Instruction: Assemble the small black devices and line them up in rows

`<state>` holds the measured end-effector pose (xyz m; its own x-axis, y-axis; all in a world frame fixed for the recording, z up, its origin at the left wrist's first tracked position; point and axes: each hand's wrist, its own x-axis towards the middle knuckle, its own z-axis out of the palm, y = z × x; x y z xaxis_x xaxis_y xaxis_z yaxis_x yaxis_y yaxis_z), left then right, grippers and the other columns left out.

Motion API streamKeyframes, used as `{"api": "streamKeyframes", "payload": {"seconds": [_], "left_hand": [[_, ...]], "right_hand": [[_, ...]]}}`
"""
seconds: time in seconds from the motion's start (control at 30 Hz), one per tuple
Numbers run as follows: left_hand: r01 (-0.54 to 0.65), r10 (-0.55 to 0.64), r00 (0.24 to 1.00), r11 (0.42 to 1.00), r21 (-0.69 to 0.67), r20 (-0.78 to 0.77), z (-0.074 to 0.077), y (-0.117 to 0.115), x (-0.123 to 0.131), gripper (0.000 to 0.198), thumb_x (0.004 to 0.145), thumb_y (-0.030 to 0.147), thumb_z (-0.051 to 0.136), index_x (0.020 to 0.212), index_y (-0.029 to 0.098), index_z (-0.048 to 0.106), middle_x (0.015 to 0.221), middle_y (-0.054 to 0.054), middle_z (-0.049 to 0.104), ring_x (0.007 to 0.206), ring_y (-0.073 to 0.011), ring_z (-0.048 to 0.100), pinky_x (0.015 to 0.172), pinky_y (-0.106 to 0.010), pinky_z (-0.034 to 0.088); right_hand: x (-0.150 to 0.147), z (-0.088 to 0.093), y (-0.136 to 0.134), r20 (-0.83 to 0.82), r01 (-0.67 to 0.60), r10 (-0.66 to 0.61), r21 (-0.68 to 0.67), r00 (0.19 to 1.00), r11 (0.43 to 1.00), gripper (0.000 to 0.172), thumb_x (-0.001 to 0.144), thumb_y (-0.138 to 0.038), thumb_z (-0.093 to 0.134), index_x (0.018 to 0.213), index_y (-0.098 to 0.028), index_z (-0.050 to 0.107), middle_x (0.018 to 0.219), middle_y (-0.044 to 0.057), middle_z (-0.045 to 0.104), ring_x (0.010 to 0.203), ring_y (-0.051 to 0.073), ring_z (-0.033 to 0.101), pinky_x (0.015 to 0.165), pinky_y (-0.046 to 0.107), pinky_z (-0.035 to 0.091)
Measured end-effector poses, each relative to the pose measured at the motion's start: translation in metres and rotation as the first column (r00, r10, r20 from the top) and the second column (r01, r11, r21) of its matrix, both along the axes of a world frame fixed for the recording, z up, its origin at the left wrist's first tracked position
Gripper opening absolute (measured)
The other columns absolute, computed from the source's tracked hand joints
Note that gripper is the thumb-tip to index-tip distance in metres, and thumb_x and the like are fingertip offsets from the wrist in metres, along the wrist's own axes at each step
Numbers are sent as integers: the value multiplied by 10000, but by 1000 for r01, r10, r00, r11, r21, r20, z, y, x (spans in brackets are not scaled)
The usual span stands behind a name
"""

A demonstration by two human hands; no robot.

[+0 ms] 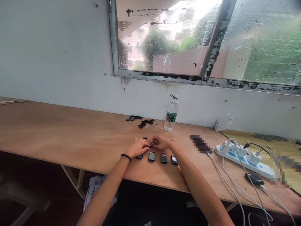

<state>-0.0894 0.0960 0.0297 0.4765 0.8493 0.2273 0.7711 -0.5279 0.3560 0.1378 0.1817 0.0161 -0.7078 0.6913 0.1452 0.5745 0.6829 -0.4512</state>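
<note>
Small dark device point(151, 144): off the bench, or just at its surface, between the fingertips of the left hand point(139, 147) and the right hand point(161, 142); its finer details are too small to tell.
Right-hand grip: thumb and fingers pinched together on the device's right side.
Left-hand grip: fingers stretched to the device's left side and touching it; whether they clamp it, I cannot tell.
Left wrist: a black band point(126, 157) around it.
Row of devices: four similar dark devices point(151, 156) lie flat on the near side of the hands, the leftmost partly under the left hand, the rightmost beside the right forearm.
Beyond the left hand: a dark piece point(145, 138), partly hidden by the fingers.
Farther back: a loose heap of black parts point(148, 121), with small pale bits point(151, 126) beside it and more dark pieces point(134, 118) to its left.
Bottle: a clear bottle point(171, 117) with a green label, upright near the wall point(70, 78).
Right side: a white power strip point(246, 163) with chargers and white cables point(219, 171), a black gadget point(254, 179) just beside it.
Bench: a wooden tabletop point(70, 135) under a large, stained window point(164, 40).
</note>
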Motion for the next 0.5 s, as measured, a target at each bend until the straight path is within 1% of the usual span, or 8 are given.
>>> {"api": "streamKeyframes", "payload": {"seconds": [0.17, 0.33, 0.43, 0.5], "left_hand": [[6, -6, 1000, 1000, -16, 1, 0, 1, 0, 247, 959, 297, 599, 1093, 240, 799, 1279, -59, 730, 1226, -258, 618, 1073, -381, 367], [31, -31, 1000, 1000, -5, 5, -4, 5, -3, 264, 967, 334, 588, 1109, 269, 800, 1267, -22, 734, 1154, -255, 649, 1081, -377, 392], [37, -37, 999, 999, 4, -8, -4, 5, -4, 271, 973, 336, 577, 1112, 268, 799, 1244, -17, 740, 1116, -254, 661, 1062, -380, 414], [37, -36, 999, 999, 12, -25, -3, 4, -3, 272, 975, 338, 572, 1105, 264, 800, 1220, -24, 744, 1103, -256, 664, 1053, -386, 422]], "right_hand": [[-3, 0, 0, 13, 3, -3, 1, 1000, 1000, 239, 767, -208, 714, 958, -185, 572, 902, 3, 621, 738, 137, 534, 636, 235, 376], [-4, 2, -1, 7, 0, 0, 13, 1000, 1000, 290, 757, -243, 757, 942, -191, 540, 887, -5, 599, 699, 131, 510, 582, 234, 347], [-5, 3, -2, -31, 4, -3, 31, 1000, 1000, 323, 724, -223, 779, 933, -195, 533, 875, -9, 603, 684, 131, 511, 563, 235, 343], [-5, 4, -3, -78, -23, 25, 26, 997, 999, 305, 729, -210, 772, 929, -197, 543, 875, -7, 620, 694, 134, 529, 571, 232, 359]]}}
